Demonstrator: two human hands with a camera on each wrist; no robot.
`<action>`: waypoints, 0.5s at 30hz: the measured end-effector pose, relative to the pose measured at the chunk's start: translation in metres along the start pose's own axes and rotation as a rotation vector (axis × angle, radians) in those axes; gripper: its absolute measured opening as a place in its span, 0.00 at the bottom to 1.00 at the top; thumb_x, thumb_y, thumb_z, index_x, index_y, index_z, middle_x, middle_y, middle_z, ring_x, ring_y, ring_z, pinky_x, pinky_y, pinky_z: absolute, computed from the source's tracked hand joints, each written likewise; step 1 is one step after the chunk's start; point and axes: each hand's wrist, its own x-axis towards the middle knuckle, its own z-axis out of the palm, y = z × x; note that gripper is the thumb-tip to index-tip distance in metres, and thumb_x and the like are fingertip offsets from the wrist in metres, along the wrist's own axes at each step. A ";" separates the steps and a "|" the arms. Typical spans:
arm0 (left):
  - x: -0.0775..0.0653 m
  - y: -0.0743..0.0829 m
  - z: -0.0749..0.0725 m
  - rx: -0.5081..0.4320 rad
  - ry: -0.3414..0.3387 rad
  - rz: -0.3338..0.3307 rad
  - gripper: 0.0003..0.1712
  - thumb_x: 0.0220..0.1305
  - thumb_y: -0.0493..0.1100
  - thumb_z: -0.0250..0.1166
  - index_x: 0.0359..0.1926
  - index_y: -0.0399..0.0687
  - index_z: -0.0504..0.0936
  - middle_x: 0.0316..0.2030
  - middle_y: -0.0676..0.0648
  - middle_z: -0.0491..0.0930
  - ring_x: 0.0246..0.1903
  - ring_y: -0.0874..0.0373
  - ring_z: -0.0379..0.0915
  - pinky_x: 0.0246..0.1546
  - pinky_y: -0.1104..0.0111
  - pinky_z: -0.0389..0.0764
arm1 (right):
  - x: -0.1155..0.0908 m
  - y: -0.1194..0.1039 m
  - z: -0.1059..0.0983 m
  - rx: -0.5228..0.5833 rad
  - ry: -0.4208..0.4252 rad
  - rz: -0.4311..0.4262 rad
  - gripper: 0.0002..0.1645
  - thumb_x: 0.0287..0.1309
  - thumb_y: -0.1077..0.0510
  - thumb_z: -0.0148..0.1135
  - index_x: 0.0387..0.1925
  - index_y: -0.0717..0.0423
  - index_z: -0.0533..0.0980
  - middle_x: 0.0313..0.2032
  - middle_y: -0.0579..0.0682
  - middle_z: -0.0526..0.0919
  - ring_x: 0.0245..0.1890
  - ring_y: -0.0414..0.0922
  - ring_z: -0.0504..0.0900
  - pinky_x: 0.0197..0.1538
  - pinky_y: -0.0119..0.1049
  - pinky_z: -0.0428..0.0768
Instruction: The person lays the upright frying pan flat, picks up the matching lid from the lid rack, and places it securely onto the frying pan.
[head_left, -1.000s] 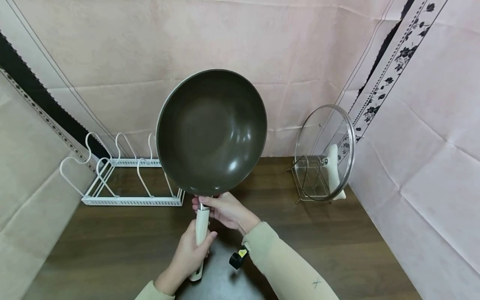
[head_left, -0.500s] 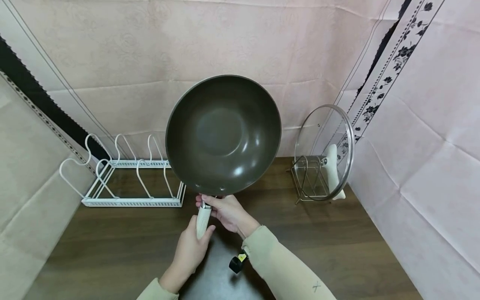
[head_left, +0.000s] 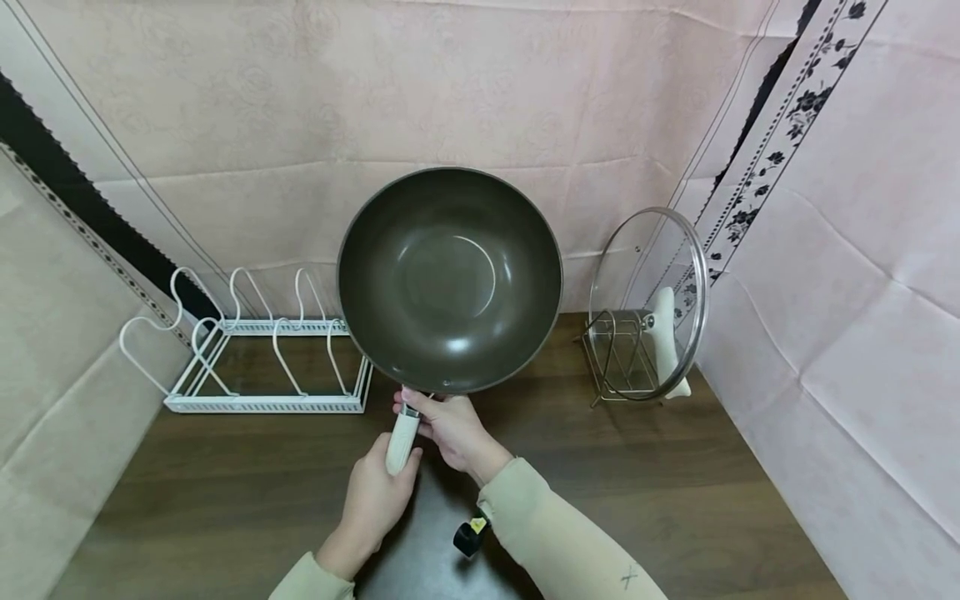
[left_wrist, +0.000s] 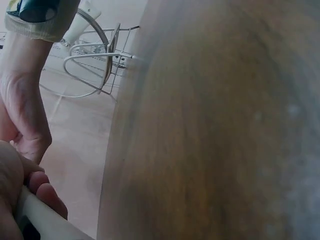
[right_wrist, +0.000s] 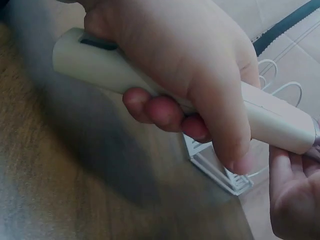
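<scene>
A dark-coated wok (head_left: pixel 450 279) with a cream handle (head_left: pixel 402 442) is held up over the table, its inside facing the head camera. Around the handle's lower part curls my left hand (head_left: pixel 378 492), the fingers wrapped beneath in the right wrist view. My right hand (head_left: pixel 453 429) holds the neck by the metal collar, thumb on top and fingers under it. The wok's bowl lies outside both wrist views.
At the left stands a white wire rack (head_left: pixel 266 403) with upright loops. A glass lid (head_left: pixel 701 292) with a cream knob leans in a small metal stand (head_left: pixel 615 367) at the right. Cloth-covered walls (head_left: pixel 465 83) border the wooden table (head_left: pixel 660 500).
The wok has shifted right and a little towards me, and its tilt has changed so the inside faces the head camera more squarely. Both hands keep hold; rack and lid stay put.
</scene>
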 end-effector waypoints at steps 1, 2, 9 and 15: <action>0.000 -0.001 0.000 -0.003 -0.012 -0.008 0.12 0.59 0.44 0.69 0.41 0.46 0.78 0.23 0.50 0.77 0.20 0.58 0.69 0.22 0.63 0.71 | 0.000 0.001 -0.001 -0.001 -0.002 0.006 0.23 0.56 0.54 0.70 0.48 0.65 0.77 0.43 0.59 0.84 0.46 0.50 0.84 0.49 0.43 0.79; -0.001 -0.001 -0.001 -0.008 -0.024 -0.014 0.12 0.60 0.44 0.69 0.42 0.45 0.78 0.23 0.50 0.77 0.21 0.57 0.70 0.23 0.63 0.71 | 0.000 0.002 -0.002 0.010 -0.002 0.018 0.24 0.56 0.54 0.70 0.49 0.65 0.77 0.43 0.59 0.84 0.46 0.50 0.84 0.50 0.43 0.79; -0.001 -0.006 -0.006 -0.039 -0.078 -0.059 0.12 0.59 0.43 0.68 0.42 0.46 0.78 0.26 0.50 0.77 0.24 0.57 0.71 0.27 0.63 0.72 | -0.002 0.005 -0.005 -0.011 -0.067 0.037 0.22 0.60 0.54 0.67 0.51 0.64 0.75 0.45 0.59 0.83 0.48 0.52 0.83 0.50 0.43 0.79; -0.002 -0.008 -0.011 -0.069 -0.136 -0.117 0.12 0.59 0.42 0.68 0.42 0.45 0.79 0.25 0.49 0.75 0.24 0.56 0.69 0.27 0.64 0.72 | -0.004 0.008 -0.012 -0.088 -0.110 0.047 0.19 0.61 0.52 0.65 0.49 0.60 0.77 0.45 0.58 0.83 0.45 0.51 0.84 0.47 0.45 0.80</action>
